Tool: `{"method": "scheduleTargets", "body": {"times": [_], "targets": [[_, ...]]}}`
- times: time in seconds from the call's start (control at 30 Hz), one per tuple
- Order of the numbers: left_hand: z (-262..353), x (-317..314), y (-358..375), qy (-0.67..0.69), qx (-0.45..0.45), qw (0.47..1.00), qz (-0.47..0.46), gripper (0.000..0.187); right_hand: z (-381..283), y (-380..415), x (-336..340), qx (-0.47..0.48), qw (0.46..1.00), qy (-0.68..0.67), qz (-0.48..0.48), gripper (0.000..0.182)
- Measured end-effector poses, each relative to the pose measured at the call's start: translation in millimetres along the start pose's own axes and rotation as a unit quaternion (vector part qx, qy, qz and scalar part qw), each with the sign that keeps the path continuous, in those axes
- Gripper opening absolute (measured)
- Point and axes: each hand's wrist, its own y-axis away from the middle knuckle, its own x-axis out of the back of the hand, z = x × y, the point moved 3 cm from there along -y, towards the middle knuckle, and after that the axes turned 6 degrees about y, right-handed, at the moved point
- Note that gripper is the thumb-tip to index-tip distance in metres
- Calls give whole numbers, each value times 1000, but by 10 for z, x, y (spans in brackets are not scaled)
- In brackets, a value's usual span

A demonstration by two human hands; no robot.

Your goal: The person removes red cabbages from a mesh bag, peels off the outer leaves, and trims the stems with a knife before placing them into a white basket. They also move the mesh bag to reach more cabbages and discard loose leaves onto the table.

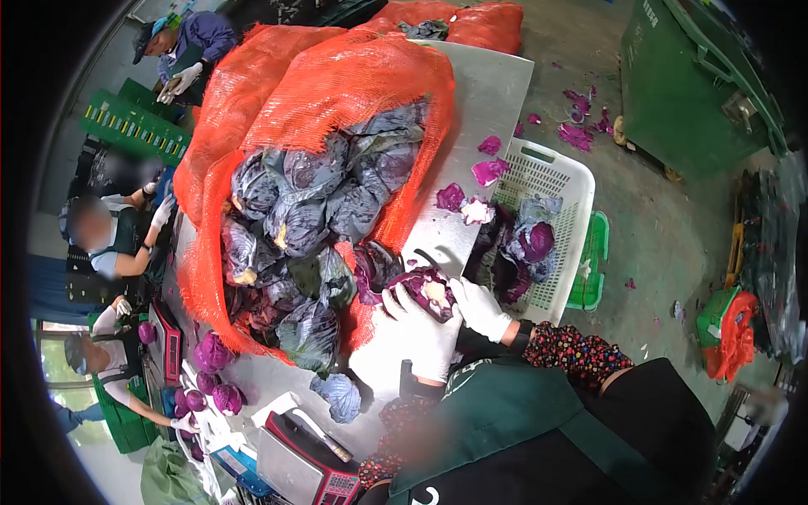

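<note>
A red cabbage [418, 290] with a pale cut stem end lies over the metal table, between my two white-gloved hands. My left hand [418, 328] grips it from the near left side, fingers curled over the leaves. My right hand [480, 310] presses its closed fingers on the cabbage's right side, by the cut end. A thin dark curved strip [433, 257] shows just beyond the cabbage. To the left, an orange mesh bag [337, 93] lies open, full of cabbages [299, 219] with dark outer leaves. One loose leaf [337, 397] rests near my left wrist.
A white crate [572, 189] with leaves stands right of the table. Trimmed purple cabbages [212, 352] and a red scale [307, 459] sit at left. A green bin [690, 93] stands at the upper right; leaf scraps [576, 135] litter the floor. Several co-workers line the left side.
</note>
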Motion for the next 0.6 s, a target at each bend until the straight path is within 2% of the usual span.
{"method": "scheduleTargets", "body": {"times": [0.03, 0.07, 0.1, 0.17, 0.2, 0.23, 0.27, 0.3, 0.37, 0.4, 0.43, 0.47, 0.5, 0.53, 0.57, 0.6], "targets": [[14, -19, 4, 1, -2, 1000, -2, 96, 4, -8, -2, 17, 999, 29, 2, 35], [25, -40, 7, 0, -6, 1000, 11, 95, 21, -43, 11, -10, 998, 25, -59, 41], [37, -49, 4, 1, -10, 1000, 25, 95, 39, -37, -3, -11, 998, 26, -55, 41], [54, -47, 2, -4, -12, 1000, 23, 95, 72, -52, 16, -40, 995, -95, -10, 33], [55, -45, 22, -10, -9, 1000, 18, 95, 172, -97, -28, -166, 962, -199, -84, 30], [55, -36, 68, -11, -12, 1000, 21, 95, 221, -162, 5, -285, 898, -297, -155, 28], [47, -23, 118, -7, -17, 1000, 17, 96, 265, -154, 112, -434, 795, -395, -155, 31], [17, -18, 110, -3, -24, 1000, 18, 96, 251, -192, 88, -425, 798, -400, -148, 31], [-193, -44, 132, 39, -17, 999, 25, 97, 193, -179, -66, -341, 851, -393, -75, 37], [-359, -42, 152, 86, -18, 996, 20, 96, 92, -180, -5, -327, 827, -455, -45, 38], [-549, -8, 159, 134, -16, 991, 19, 96, 42, -217, 109, -302, 874, -373, -75, 37], [-721, 120, 155, 136, -14, 991, 12, 98, -13, -218, 122, -291, 884, -355, -86, 37], [-955, 98, 203, 210, 40, 977, -18, 102, -41, -237, 109, -277, 895, -336, -96, 37], [-1163, 60, 251, 264, 15, 964, -16, 103, -76, -268, 96, -231, 934, -266, -57, 36], [-1347, -20, 297, 317, -11, 948, -15, 104, -154, -276, 65, -175, 946, -273, -3, 36], [-1494, -135, 343, 363, -46, 930, 22, 103, -204, -290, 15, -145, 960, -240, -2, 37]]}}
